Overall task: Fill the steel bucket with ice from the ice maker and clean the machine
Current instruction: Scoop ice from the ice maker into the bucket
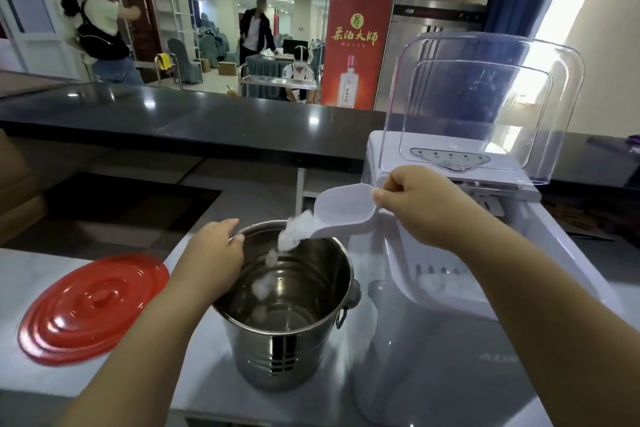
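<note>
overhead, from the head camera, the steel bucket stands upright on the pale counter, straight in front of the person and just left of the ice maker. the left hand grips the bucket's near-left rim, fingers curled over the edge. the right hand pinches the short handle of a white scoop between thumb and fingers. the scoop's long axis runs from the right hand down and to the left, its open mouth tipped over the bucket's far rim, and ice is sliding out of it into the bucket. only a few cubes lie on the bucket's floor, so the filling looks to be at an early stage. the ice maker's clear lid stands raised, and its white basket, with some ice in it, lies just right of the bucket, below the right forearm. the right hand is the nearer one to that basket, so the next scoop would likely call for a swing right and down. a red lid lies flat on the counter left of the bucket, apart from it.
</note>
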`<move>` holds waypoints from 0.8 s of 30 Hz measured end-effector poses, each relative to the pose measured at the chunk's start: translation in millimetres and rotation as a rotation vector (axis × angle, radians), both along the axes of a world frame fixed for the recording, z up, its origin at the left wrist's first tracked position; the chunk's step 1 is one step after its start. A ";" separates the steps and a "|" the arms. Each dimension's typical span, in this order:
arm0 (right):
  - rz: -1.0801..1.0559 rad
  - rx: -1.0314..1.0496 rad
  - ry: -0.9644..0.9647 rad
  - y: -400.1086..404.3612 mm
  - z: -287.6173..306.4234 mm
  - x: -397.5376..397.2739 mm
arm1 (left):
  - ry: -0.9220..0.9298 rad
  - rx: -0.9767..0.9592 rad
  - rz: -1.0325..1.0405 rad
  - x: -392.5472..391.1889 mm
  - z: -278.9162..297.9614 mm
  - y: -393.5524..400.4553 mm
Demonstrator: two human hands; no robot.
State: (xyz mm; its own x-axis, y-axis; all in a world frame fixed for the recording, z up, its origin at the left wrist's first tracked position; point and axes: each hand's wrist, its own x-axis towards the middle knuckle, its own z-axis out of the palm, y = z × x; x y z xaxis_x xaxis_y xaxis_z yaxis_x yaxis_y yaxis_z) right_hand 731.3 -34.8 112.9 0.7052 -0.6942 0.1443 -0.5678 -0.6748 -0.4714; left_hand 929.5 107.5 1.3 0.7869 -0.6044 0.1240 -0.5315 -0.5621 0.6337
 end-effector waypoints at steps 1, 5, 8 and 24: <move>-0.001 -0.033 0.026 1.0 -0.5 1.8 | 0.020 -0.009 -0.005 0.6 -2.7 0.1; 0.008 -0.100 0.101 5.3 -4.4 9.9 | 0.055 -0.076 -0.017 2.6 -8.5 2.2; 0.020 -0.122 0.110 9.1 -6.4 14.0 | 0.066 -0.093 -0.020 2.0 -6.2 2.7; -0.078 -0.018 -0.109 12.1 -19.9 14.6 | -0.039 -0.207 -0.121 6.1 14.1 3.0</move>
